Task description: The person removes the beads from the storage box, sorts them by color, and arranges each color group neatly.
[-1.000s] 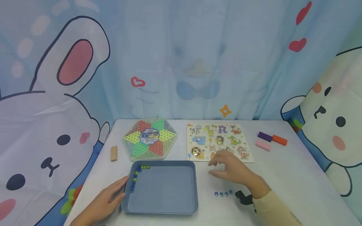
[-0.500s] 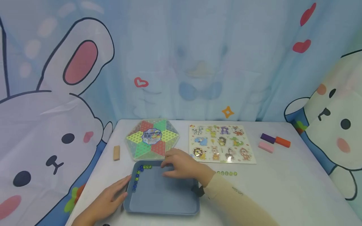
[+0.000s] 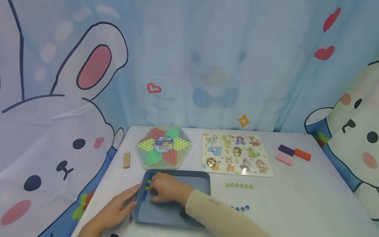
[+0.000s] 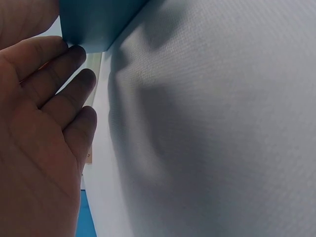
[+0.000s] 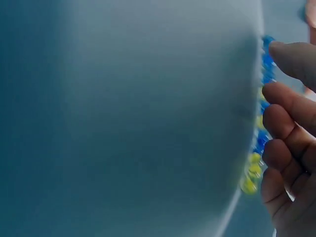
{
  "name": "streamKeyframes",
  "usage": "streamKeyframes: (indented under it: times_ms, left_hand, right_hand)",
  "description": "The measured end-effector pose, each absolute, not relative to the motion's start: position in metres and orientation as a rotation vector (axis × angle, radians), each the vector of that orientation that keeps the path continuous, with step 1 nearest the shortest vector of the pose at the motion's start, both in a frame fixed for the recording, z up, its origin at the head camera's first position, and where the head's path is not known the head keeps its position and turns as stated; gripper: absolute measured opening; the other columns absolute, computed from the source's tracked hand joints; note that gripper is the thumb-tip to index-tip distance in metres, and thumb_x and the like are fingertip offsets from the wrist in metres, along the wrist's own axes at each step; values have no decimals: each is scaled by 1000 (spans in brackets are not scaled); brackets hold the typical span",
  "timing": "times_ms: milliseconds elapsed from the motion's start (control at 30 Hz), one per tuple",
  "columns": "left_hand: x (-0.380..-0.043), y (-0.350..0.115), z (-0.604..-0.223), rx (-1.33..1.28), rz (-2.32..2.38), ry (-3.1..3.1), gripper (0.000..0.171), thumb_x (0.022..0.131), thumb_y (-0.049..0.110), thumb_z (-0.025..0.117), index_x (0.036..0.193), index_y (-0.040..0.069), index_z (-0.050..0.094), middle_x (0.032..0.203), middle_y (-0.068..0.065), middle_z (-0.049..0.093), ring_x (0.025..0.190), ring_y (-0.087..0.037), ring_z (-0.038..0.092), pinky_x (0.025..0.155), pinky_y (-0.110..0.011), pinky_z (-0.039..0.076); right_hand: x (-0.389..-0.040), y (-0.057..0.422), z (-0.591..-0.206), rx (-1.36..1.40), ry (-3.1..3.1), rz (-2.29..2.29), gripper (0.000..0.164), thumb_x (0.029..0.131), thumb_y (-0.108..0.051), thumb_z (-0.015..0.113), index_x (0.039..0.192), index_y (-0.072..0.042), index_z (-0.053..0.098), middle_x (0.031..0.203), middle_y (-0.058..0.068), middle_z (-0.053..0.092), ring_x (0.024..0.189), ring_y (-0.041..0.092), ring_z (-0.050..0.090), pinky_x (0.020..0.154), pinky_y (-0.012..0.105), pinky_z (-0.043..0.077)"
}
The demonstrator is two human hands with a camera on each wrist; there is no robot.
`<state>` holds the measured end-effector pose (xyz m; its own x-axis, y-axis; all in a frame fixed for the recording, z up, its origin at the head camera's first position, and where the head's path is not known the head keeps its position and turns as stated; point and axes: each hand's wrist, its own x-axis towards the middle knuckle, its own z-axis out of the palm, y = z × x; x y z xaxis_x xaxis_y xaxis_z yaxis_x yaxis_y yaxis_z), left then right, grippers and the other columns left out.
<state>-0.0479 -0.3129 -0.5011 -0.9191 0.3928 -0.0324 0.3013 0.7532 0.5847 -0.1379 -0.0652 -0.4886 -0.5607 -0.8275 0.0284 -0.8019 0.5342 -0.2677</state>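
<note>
A grey-blue tray [image 3: 196, 179] lies on the white table, with blue and yellow-green glass marbles [image 3: 146, 188] lined up along its left side and far-left corner. My left hand [image 3: 116, 210] rests against the tray's left wall, its fingers extended; the left wrist view shows the fingertips at the tray's side. Inside the tray, my right hand [image 3: 168, 189] is close beside the marble line. In the right wrist view its thumb and loosely bent fingers [image 5: 279, 121] are apart, next to the marbles [image 5: 254, 170], with nothing visible between them. The hand covers the far end of the line.
Right of the tray are a row of yellow-green marbles [image 3: 240, 186] and a row of blue marbles [image 3: 242, 209], partly behind the sleeve. Farther back lie a hexagonal star-patterned game board [image 3: 148, 144], an animal puzzle board [image 3: 219, 158], a wooden block [image 3: 126, 160] and purple, orange and pink blocks [image 3: 284, 159].
My right hand has moved left, from beside the puzzle board across the tray to the marble line. The yellow-green row has come into sight. The left hand stays at the tray.
</note>
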Motion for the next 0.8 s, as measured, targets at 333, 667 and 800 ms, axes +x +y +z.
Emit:
streamKeyframes:
  times_ms: [333,667,800]
  left_hand:
    - [-48,-314,-505,555,882,2818,58,109,42,54,160,18,44,163,-1,49,148,-31,49,118,-46,49]
    - [-46,-312,-502,570,904,2840,57,108,39,57,159,16,46,162,-2,50,147,-31,51,118,-44,49]
    - [-46,-310,-502,589,900,2839,56,109,37,56,159,14,46,161,-5,51,146,-33,52,117,-46,50]
  right_hand:
    - [-133,-79,-493,-1382,2654,-430,29,83,-53,86,99,-30,82,92,-19,67,85,-2,50,76,12,46]
    - [-128,-87,-498,-1479,2610,-460,22,84,-47,86,99,-30,83,84,-20,62,80,-5,48,72,8,40]
    - [-127,-87,-497,-1515,2607,-466,17,84,-43,87,93,-30,82,82,-20,63,80,-6,49,73,8,41]
